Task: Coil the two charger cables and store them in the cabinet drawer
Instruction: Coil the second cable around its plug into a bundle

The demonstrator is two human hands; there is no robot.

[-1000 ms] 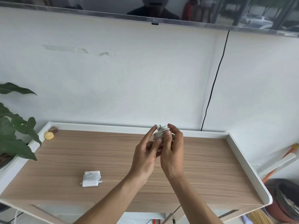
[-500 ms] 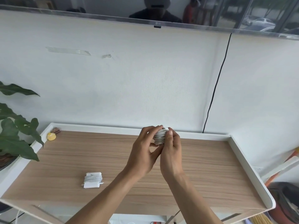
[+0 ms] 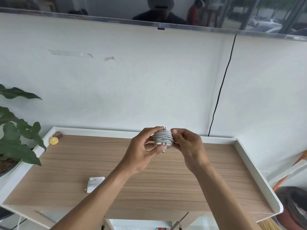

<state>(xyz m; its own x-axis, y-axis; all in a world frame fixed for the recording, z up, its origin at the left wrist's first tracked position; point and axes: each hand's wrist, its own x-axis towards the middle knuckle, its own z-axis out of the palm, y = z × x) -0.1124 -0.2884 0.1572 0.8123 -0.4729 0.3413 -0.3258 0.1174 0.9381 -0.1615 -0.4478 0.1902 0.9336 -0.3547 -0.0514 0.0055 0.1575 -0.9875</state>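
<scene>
Both hands hold a white charger with its cable wound tightly round it (image 3: 163,138), raised above the back of the wooden cabinet top (image 3: 207,176). My left hand (image 3: 142,151) grips its left side, thumb under the bottom. My right hand (image 3: 187,145) pinches its right side. A short plug tip pokes out below the bundle. A second white charger with coiled cable (image 3: 95,184) lies on the cabinet top at the front left, partly behind my left forearm. The drawer is out of clear view beneath the front edge.
The cabinet top has a raised white rim (image 3: 249,160). A small yellow object (image 3: 54,141) sits in the back left corner. A leafy plant (image 3: 15,130) overhangs the left side. A black cord (image 3: 221,90) runs down the wall. A bin and broom stand at the right.
The hands have drawn slightly apart, so more of the wound bundle shows between them. The coiled charger on the cabinet top has not moved.
</scene>
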